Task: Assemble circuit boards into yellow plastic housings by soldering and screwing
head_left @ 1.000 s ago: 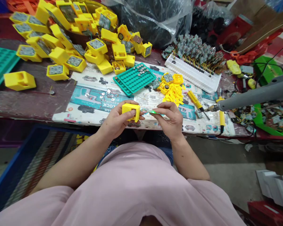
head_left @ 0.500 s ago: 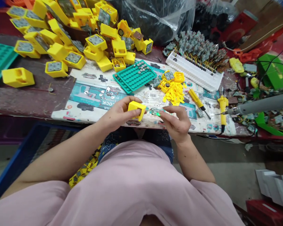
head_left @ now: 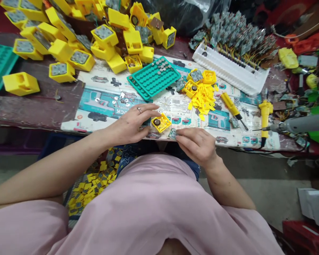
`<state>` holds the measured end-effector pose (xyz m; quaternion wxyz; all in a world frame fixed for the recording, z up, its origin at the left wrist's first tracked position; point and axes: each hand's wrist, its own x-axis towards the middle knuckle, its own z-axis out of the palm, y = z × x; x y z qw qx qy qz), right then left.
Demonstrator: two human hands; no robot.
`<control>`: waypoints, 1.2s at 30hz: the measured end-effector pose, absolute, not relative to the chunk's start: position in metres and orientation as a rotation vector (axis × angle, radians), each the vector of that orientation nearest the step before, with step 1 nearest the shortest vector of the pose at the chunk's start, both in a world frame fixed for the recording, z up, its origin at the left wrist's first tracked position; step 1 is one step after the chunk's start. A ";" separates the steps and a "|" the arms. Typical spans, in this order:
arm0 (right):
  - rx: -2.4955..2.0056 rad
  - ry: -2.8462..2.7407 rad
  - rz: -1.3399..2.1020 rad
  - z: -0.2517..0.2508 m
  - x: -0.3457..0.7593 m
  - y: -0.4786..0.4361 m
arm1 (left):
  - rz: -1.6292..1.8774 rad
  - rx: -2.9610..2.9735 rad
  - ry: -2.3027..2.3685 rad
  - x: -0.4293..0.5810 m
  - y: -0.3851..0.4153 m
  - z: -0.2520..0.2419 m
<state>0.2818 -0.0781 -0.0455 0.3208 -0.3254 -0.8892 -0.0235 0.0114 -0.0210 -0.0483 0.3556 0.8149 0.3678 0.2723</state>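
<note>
A small yellow plastic housing (head_left: 165, 119) lies on the printed cardboard near the table edge, its open side up, with a round dark part inside. My left hand (head_left: 130, 124) is just left of it, fingers apart and holding nothing. Right of the housing, my right hand (head_left: 198, 144) pinches a small circuit board (head_left: 172, 134) between thumb and fingers, low over the cardboard. Beyond the hands is a green tray (head_left: 154, 79) with several button cells on it. A pile of small yellow plastic pieces (head_left: 202, 99) lies beside two or three more housings.
Yellow housings (head_left: 103, 35) are heaped at the back left. A white foam rack (head_left: 232, 72) carries many wired circuit boards. To the right lie a yellow-handled screwdriver (head_left: 230, 104), a yellow soldering tool (head_left: 266, 109) and a grey rod-like arm (head_left: 305, 124). More yellow pieces (head_left: 95, 184) fill a container below.
My left hand has let go of the yellow housing, which now lies open side up on the cardboard. My right hand has lowered the circuit board, whose green light no longer shows.
</note>
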 end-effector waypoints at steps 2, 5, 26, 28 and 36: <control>-0.774 -2.360 -0.094 -0.045 0.279 -0.080 | 0.748 2.133 0.995 0.010 -0.031 -0.047; -0.698 -2.311 -0.006 -0.041 0.275 -0.077 | 0.777 2.201 1.163 0.019 -0.046 -0.050; -1.506 -2.341 0.859 -0.011 0.230 -0.023 | 0.814 2.475 1.341 0.043 -0.052 -0.064; -1.456 -2.090 1.108 -0.022 0.236 -0.022 | 0.745 2.454 1.321 0.042 -0.049 -0.060; -1.301 -1.559 1.359 -0.038 0.246 -0.029 | 0.562 2.375 1.242 0.032 -0.030 -0.056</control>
